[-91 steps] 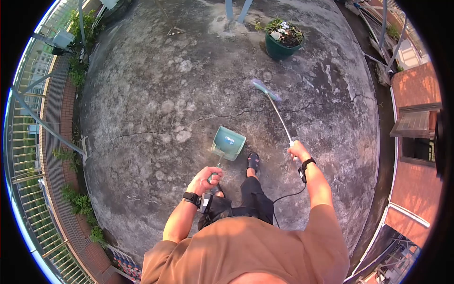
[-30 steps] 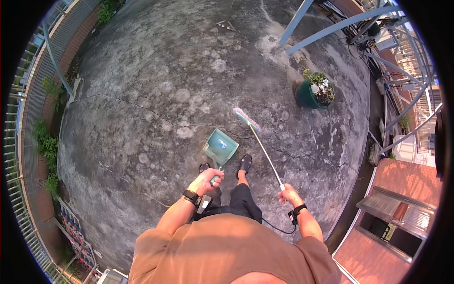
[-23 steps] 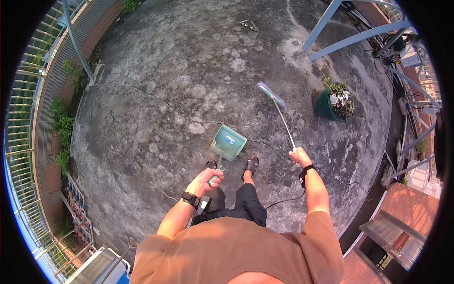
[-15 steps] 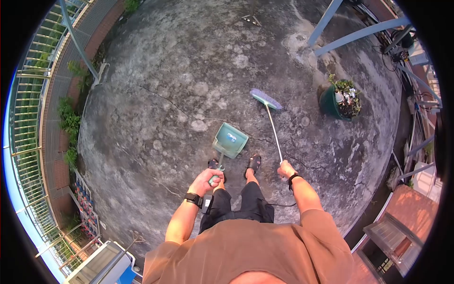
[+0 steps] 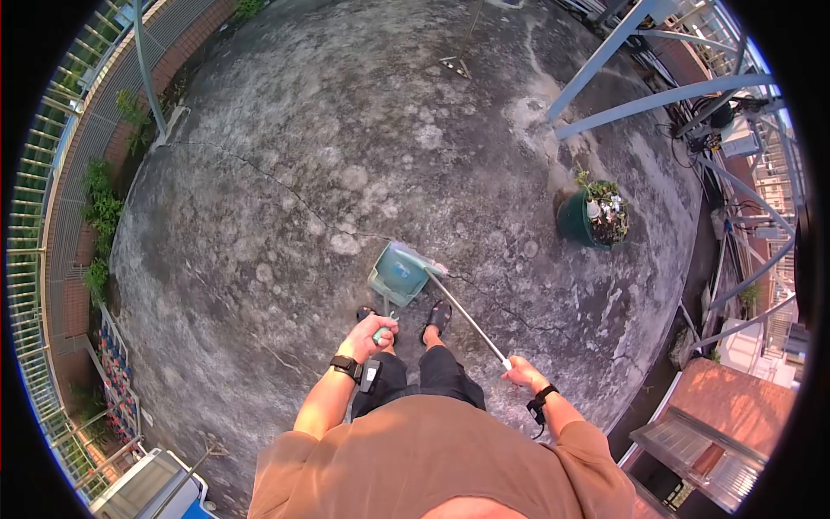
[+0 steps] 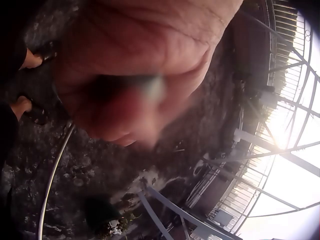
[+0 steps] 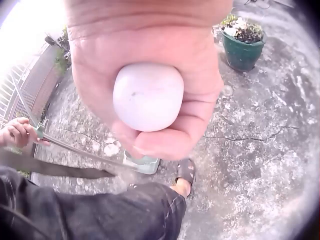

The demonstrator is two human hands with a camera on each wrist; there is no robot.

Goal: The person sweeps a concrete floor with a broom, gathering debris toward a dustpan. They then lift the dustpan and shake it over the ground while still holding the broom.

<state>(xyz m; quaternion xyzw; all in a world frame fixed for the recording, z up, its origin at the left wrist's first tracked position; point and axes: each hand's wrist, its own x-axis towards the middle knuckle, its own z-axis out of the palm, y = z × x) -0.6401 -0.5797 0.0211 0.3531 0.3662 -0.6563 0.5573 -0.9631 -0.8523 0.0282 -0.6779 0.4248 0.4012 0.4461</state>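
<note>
My left hand grips the green handle of a long-handled dustpan, whose pan lies in front of my feet. A small blue-and-white scrap shows inside the pan. My right hand holds a broom near the top of its pale stick. The broom's head overlaps the front right edge of the pan in the head view. Fingers wrap the broom's rounded white handle end in the right wrist view. In the left wrist view, my left hand is curled, with a blurred bit of green handle between the fingers.
A green plant pot stands ahead to the right, beside blue-grey metal posts. Cracked, stained concrete covers the ground. A railing and plants line the left; a brick structure is at right.
The broom head, earlier out ahead and right of the dustpan, has come back toward me to the pan's front edge. Both hands keep their grips. The camera view has turned.
</note>
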